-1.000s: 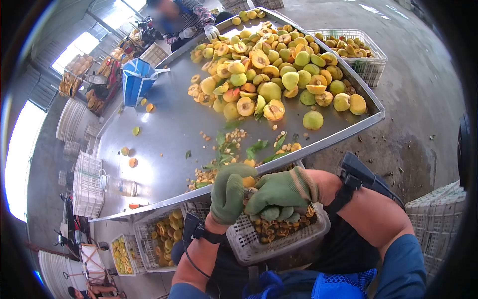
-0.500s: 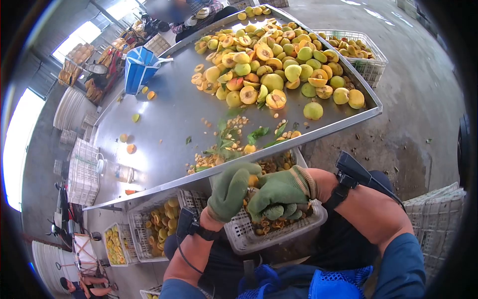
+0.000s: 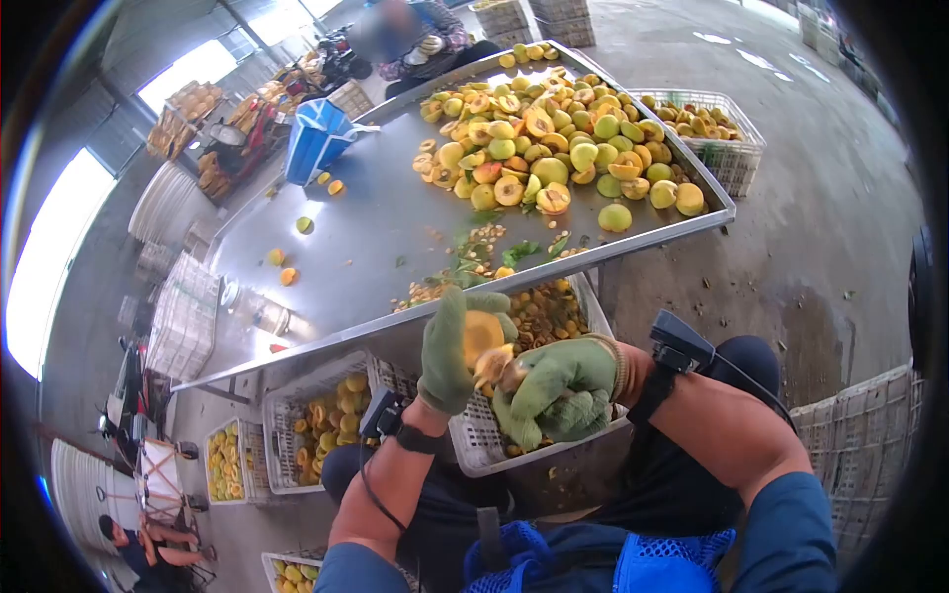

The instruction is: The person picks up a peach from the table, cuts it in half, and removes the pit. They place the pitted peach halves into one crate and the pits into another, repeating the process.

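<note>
My left hand [image 3: 447,354], in a green glove, is wrapped round a halved yellow peach [image 3: 482,334], its orange cut face showing. Close against my right hand [image 3: 565,387], also gloved, is a ragged orange-brown piece of fruit [image 3: 492,367]. The right fingers are curled shut; what lies inside them is hidden. Below both hands, a white plastic crate [image 3: 481,447] holds brownish fruit scraps. Beyond them, whole and halved peaches [image 3: 554,148] are heaped on the metal table [image 3: 366,227], with pits [image 3: 425,293] and green leaves near its front edge.
A blue-and-white bag [image 3: 318,140] and a clear plastic jug [image 3: 265,311] are on the table's left. Fruit crates [image 3: 282,465] stand at lower left and another crate [image 3: 736,158] at far right. Stacked crates [image 3: 855,425] are at right. A person [image 3: 435,44] sits across the table.
My left hand has turned and risen slightly, bringing the peach's cut face into view. The orange-brown piece now shows between my hands. The whole view has shifted a little.
</note>
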Action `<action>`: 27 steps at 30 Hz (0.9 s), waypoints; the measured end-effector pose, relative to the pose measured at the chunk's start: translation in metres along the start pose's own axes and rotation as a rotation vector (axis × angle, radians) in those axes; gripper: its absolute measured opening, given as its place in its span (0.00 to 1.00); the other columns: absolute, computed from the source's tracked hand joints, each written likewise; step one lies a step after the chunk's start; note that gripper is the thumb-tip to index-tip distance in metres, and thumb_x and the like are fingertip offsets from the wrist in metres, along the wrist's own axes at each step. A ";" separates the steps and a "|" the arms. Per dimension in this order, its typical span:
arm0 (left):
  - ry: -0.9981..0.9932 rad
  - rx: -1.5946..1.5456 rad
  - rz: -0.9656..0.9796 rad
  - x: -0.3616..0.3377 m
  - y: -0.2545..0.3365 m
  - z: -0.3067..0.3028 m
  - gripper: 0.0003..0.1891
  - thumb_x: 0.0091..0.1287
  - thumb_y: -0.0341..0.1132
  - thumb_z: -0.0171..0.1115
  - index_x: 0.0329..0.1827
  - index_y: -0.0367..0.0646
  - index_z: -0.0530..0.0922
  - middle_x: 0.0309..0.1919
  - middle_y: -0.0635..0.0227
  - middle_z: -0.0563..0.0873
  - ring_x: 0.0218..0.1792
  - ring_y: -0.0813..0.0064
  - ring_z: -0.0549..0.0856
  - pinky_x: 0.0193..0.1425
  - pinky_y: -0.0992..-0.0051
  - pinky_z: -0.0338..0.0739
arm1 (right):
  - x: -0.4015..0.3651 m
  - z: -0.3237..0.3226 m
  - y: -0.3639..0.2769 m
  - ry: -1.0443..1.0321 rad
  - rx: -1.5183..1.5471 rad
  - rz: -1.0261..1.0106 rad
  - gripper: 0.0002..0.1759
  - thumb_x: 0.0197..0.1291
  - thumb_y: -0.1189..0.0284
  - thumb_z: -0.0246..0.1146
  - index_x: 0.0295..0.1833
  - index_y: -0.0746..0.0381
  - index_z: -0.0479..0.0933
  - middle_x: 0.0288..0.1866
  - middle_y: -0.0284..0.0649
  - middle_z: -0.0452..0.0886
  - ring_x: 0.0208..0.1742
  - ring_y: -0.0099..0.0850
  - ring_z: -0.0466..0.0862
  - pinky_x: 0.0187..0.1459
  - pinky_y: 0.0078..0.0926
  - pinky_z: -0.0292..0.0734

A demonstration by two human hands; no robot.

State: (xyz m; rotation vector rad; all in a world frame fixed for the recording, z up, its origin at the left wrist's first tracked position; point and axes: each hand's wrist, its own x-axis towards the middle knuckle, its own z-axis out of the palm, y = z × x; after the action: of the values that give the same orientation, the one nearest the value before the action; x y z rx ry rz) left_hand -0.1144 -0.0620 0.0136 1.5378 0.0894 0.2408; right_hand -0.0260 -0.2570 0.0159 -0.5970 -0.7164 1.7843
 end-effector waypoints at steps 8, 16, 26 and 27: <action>0.002 -0.394 -0.213 -0.008 0.014 -0.028 0.40 0.81 0.66 0.42 0.61 0.32 0.81 0.34 0.62 0.90 0.22 0.76 0.85 0.26 0.83 0.81 | -0.013 0.011 -0.016 0.565 -0.303 0.407 0.43 0.77 0.36 0.45 0.36 0.64 0.85 0.19 0.31 0.72 0.13 0.23 0.66 0.17 0.24 0.66; 0.093 0.632 -0.106 -0.045 0.056 -0.095 0.28 0.81 0.55 0.52 0.56 0.36 0.87 0.43 0.62 0.92 0.44 0.76 0.89 0.50 0.74 0.84 | -0.009 0.041 -0.015 0.913 -0.666 0.307 0.40 0.76 0.37 0.48 0.38 0.63 0.87 0.22 0.38 0.79 0.20 0.33 0.81 0.26 0.34 0.78; 0.000 1.312 -0.046 0.072 0.070 -0.080 0.21 0.74 0.46 0.63 0.58 0.38 0.85 0.47 0.48 0.91 0.47 0.58 0.92 0.53 0.65 0.84 | -0.036 0.045 -0.047 1.023 -1.159 0.110 0.28 0.69 0.47 0.64 0.49 0.65 0.82 0.44 0.56 0.89 0.50 0.55 0.88 0.54 0.47 0.80; -0.008 1.231 0.123 0.107 0.048 -0.064 0.21 0.74 0.45 0.64 0.58 0.37 0.85 0.46 0.49 0.91 0.46 0.58 0.92 0.52 0.65 0.84 | -0.036 0.037 -0.048 1.062 -1.180 0.112 0.26 0.69 0.48 0.64 0.49 0.64 0.82 0.44 0.56 0.89 0.50 0.55 0.88 0.54 0.47 0.80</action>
State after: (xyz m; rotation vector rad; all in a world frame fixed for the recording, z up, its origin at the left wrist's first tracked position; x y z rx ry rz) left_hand -0.0283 0.0241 0.0691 2.7737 0.1499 0.2941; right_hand -0.0091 -0.2864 0.0778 -2.1545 -0.8806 0.7064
